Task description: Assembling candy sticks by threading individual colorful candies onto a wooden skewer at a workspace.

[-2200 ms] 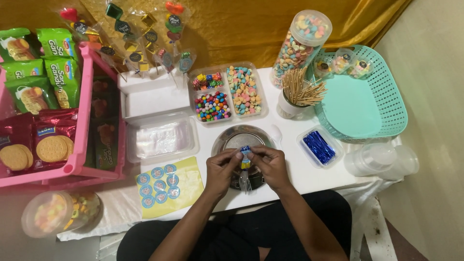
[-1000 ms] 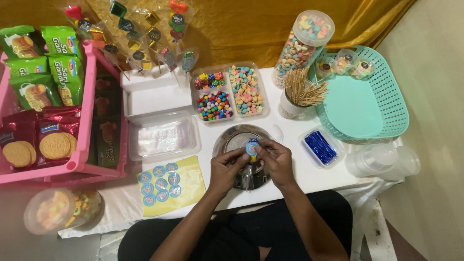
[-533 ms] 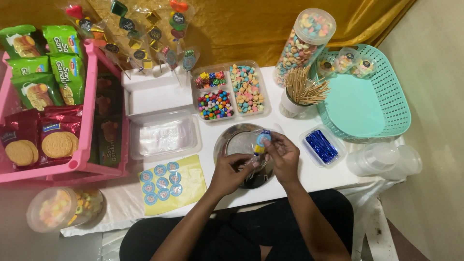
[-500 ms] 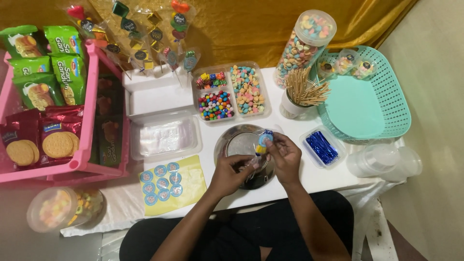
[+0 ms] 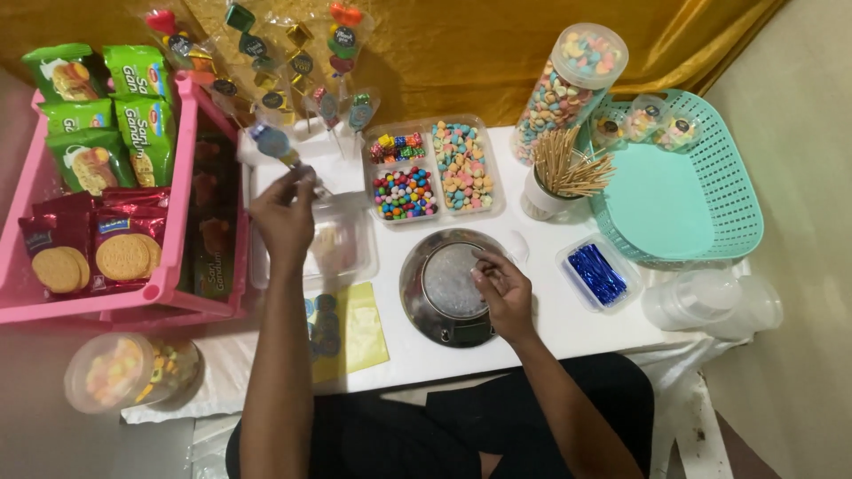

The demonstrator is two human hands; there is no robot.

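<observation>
While my left arm stretches far forward over the white table [image 5: 568, 328], my left hand [image 5: 284, 217] pinches the thin stick of a wrapped candy pop with a round blue sticker [image 5: 271, 142], the wrapped head standing up just beyond my fingertips and tilted away to the left. My fingers are curled tight around that stick, knuckles toward me. Just under and to the right of that hand sits one clear plastic tray [image 5: 342, 248]; beyond my fingertips stand more wrapped pops [image 5: 293, 62] in a bunch, too crowded for me to count exactly. My right arm is bent in close, and my right hand [image 5: 504, 293] rests on the right edge of one round metal scale with a shiny pan [image 5: 448, 286], fingers loosely curled; I cannot tell whether they hold anything. Beyond those fingers lies one clear divided tray of coloured sweets [image 5: 435, 168] with three compartments, and further right one white cup of wooden skewers [image 5: 559, 177] and one tall clear jar of pastel sweets [image 5: 564, 84]. To the right of my right fingers are one small clear box of blue twist ties [image 5: 596, 273] and one teal plastic basket [image 5: 701, 186]. Left of my left wrist stands one pink plastic rack of biscuit packets [image 5: 169, 275].
</observation>
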